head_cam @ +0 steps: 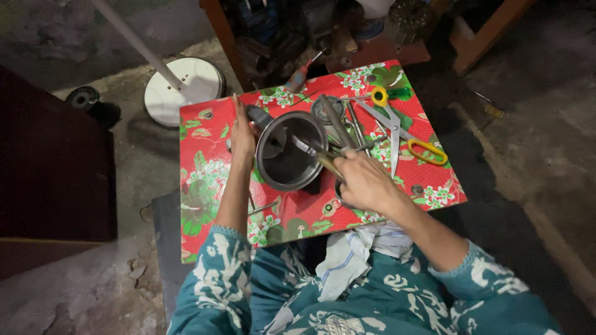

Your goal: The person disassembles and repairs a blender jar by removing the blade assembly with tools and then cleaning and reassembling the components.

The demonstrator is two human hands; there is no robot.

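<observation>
Overhead view of a small tabletop point(205, 205) covered in red floral oilcloth, centre of frame. A round metal bowl point(290, 151) sits just left of centre. The left hand point(242, 133) lies flat and open against the bowl's left rim, fingers pointing toward the top of the frame, holding nothing. The right hand point(365, 181), at the bowl's lower right, is closed around the handle of a screwdriver point(313, 152). The tool's long axis runs from the hand up and left, its tip over the bowl's interior; whether the tip touches the bowl cannot be told. The right hand is thus the nearer to the tool, the left to the bowl. Yellow-handled scissors point(397, 133) lie in the upper right of the tabletop, apart from both hands. A white round base point(183, 87) stands on the floor at upper left.
</observation>
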